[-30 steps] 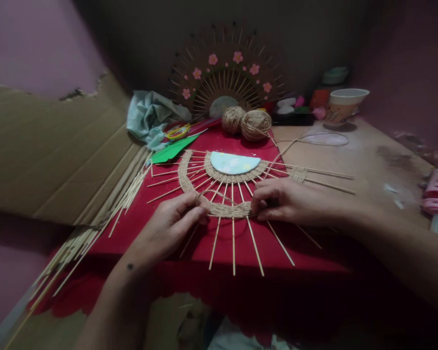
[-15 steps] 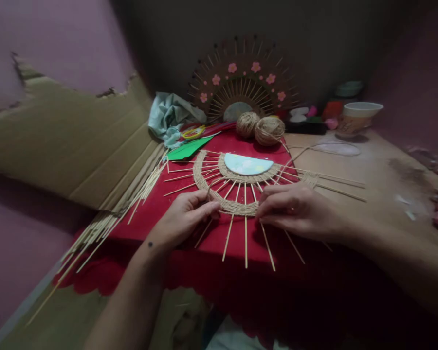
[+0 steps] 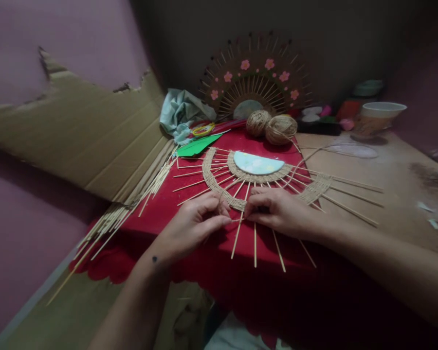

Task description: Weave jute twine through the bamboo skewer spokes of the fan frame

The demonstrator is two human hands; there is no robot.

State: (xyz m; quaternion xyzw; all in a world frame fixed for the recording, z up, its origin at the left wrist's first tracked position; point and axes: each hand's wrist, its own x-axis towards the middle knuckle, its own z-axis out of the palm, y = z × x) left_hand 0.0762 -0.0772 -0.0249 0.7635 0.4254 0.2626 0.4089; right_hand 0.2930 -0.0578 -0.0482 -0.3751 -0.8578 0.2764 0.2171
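Observation:
A half-round woven fan frame lies on the red cloth (image 3: 160,214), its thin sticks (image 3: 255,243) spreading out from a pale blue half-disc (image 3: 258,163). Two bands of twine weaving cross the sticks; the outer woven band (image 3: 212,179) runs under my hands. My left hand (image 3: 206,216) pinches a length of twine (image 3: 236,220) at the band's outer edge. Close beside it, my right hand (image 3: 268,206) is closed at the same twine, by one of the sticks. The fingertips of my right hand partly hide the grip.
Two twine balls (image 3: 280,130) sit behind the frame, a strand trailing right. A flowered fan (image 3: 255,82) stands at the back. Loose sticks (image 3: 111,218) lie left beside torn cardboard (image 3: 95,131). Green sheet (image 3: 199,146), yellow-handled scissors (image 3: 203,130), crumpled cloth (image 3: 184,112) and a cup (image 3: 379,119) surround it.
My right hand has moved left along the outer band, nearer my left hand. A short stretch of twine now shows between them. The whole view has shifted slightly.

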